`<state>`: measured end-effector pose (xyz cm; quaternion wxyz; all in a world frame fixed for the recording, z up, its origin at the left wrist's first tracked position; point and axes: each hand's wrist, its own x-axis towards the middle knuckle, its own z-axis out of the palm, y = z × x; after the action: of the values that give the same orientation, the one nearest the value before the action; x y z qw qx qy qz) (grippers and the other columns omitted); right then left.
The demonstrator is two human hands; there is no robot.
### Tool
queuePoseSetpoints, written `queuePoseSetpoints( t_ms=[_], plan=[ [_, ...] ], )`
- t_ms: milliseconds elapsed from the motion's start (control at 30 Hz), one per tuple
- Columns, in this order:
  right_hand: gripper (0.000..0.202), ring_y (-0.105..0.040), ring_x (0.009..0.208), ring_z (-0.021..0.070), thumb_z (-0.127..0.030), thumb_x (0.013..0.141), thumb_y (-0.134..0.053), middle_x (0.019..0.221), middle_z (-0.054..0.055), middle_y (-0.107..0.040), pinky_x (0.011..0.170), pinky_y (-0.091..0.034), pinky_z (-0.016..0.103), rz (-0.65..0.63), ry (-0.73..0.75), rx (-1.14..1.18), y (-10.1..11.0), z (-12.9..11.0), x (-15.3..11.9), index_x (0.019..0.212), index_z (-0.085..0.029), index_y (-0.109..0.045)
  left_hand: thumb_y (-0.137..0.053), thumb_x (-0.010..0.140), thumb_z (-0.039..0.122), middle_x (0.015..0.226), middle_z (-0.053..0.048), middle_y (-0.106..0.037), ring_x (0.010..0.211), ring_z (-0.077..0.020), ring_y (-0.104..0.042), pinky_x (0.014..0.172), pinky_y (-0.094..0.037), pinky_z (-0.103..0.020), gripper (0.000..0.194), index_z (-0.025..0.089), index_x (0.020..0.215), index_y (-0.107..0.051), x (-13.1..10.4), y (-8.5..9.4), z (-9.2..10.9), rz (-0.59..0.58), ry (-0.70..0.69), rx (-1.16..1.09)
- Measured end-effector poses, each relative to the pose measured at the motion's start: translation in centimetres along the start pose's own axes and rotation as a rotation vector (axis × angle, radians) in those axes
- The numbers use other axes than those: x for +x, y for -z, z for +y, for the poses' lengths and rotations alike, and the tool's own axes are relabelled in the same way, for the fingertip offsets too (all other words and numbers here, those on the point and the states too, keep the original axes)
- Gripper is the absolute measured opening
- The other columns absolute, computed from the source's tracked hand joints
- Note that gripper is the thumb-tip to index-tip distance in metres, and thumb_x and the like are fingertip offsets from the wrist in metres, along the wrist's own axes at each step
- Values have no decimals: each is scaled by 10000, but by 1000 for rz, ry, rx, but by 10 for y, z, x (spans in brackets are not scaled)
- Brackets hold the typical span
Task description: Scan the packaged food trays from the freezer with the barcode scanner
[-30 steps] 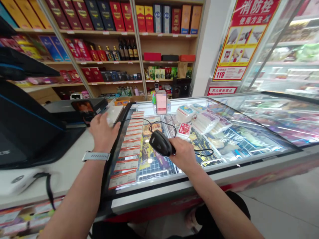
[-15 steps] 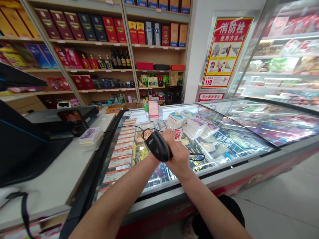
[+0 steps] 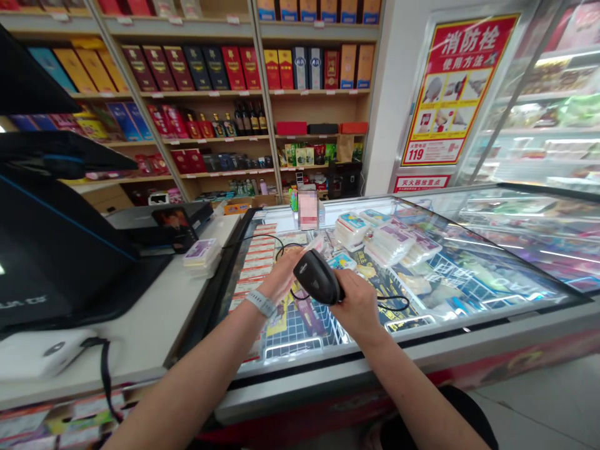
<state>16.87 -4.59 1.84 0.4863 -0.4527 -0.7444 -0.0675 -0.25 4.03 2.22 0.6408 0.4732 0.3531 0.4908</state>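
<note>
In the head view, the right hand (image 3: pixel 359 303) is clenched round the grip of a black handheld scanner (image 3: pixel 317 277), which sits in the centre of the frame, above the glass top of a freezer (image 3: pixel 300 382). The left hand (image 3: pixel 281 272) is left of the scanner and partly behind it; the edge of a pale, pinkish pack (image 3: pixel 317 244) shows by its fingers, but whether they grasp it I cannot tell. A pale watch (image 3: pixel 261 302) is on the left wrist. A thin black cable (image 3: pixel 253 237) runs across the glass. Just right of centre, white packs (image 3: pixel 390 240) lie in piles on the freezer, and a blue-labelled pack (image 3: pixel 342 260) is just beyond the right hand. At left, a small stack of clear packs (image 3: pixel 201 257) rests on the surface (image 3: pixel 162 294), near a phone-like screen (image 3: pixel 175 226). Shelves of boxes (image 3: pixel 201 94) fill the upper left.
</note>
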Motion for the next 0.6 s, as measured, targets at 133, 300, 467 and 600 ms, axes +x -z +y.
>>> queuePoseSetpoints(
  t_ms=[133, 300, 467, 600],
  plan=[
    [198, -621, 744, 194, -181, 766, -576, 800, 43, -658, 664, -435, 279, -47, -27, 71, 0, -2, 1, 956, -182, -632, -618, 836, 363, 977, -109, -698, 913, -215, -664, 807, -518, -361, 296, 149, 1039, -619, -19, 37, 15, 81, 62, -138],
    [185, -629, 745, 190, -217, 761, -612, 812, 35, -668, 652, -429, 269, -136, -49, 65, -3, -1, -1, 943, -199, -641, -592, 832, 379, 1140, -136, -684, 1053, -257, -655, 896, -488, -414, 372, 160, 1132, -608, -40, 60, 22, 111, 78, -273],
    [173, -614, 712, 175, -185, 729, -617, 801, 21, -663, 634, -415, 256, -219, -76, 71, -6, 2, -2, 899, -206, -640, -566, 849, 357, 1176, -130, -676, 1084, -269, -640, 909, -474, -432, 361, 170, 1155, -608, -44, 61, 17, 58, 82, -367],
    [138, -602, 690, 168, -221, 744, -630, 781, 17, -646, 620, -402, 253, -237, -88, 110, -6, 0, 0, 880, -197, -639, -553, 859, 319, 1065, -114, -709, 945, -223, -663, 860, -484, -397, 293, 160, 1090, -639, -44, 53, 14, 23, 107, -398]
  ],
)
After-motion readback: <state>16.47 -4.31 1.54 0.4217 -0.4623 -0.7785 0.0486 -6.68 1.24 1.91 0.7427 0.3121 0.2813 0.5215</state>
